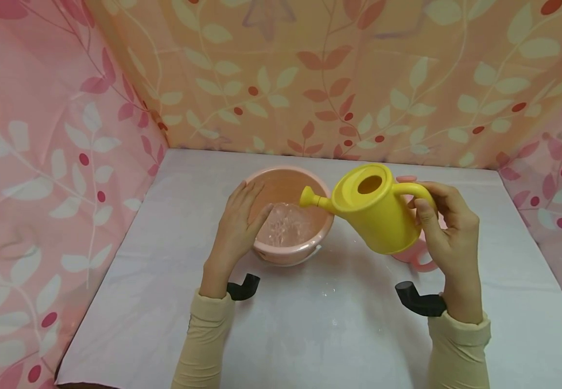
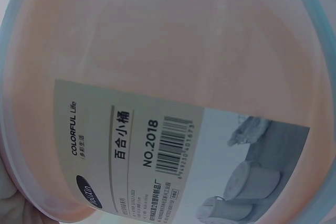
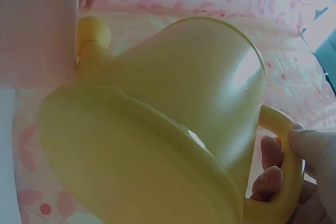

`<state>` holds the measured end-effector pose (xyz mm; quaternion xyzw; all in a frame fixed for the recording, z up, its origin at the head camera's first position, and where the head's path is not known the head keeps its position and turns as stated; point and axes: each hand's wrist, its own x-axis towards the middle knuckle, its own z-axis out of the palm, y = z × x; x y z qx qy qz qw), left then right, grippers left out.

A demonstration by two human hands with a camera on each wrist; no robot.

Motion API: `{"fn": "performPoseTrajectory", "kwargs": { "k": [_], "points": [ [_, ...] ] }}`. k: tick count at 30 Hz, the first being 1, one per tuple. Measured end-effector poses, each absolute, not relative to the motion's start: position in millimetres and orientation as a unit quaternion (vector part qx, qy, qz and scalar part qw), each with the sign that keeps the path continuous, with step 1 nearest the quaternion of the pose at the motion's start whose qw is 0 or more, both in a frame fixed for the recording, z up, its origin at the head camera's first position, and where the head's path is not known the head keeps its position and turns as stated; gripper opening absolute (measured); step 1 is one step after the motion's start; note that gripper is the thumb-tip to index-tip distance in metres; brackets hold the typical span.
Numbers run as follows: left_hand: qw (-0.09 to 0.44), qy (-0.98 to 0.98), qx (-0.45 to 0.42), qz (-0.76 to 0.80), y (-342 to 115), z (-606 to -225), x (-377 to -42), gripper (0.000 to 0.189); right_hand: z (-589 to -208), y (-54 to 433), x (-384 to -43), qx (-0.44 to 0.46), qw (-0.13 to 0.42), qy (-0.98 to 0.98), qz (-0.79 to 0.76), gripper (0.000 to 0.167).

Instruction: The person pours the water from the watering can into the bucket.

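Watering can [image 1: 380,224], glossy yellow, round-bodied, loop-handled.

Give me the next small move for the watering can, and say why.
I'd probably tip the watering can slightly further toward the bucket: its spout head sits over the opening, the water below is rippled, the right hand grips the handle, and the left hand touches the bucket, likely able to steady it.

Booth of leaf-print cloth [image 1: 397,54]
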<state>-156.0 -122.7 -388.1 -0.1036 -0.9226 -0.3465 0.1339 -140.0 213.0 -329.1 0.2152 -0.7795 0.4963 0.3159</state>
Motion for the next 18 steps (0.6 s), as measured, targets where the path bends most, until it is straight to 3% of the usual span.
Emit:
{"fn": "performPoseTrajectory", "kwargs": {
  "k": [18],
  "points": [
    [0.137, -0.922, -0.106, -0.348, -123.5, -388.7, -155.6, 0.057, -327.4, 212.9, -137.3, 0.205, 0.309, -0.790, 0.487, 0.026]
  ]
}}
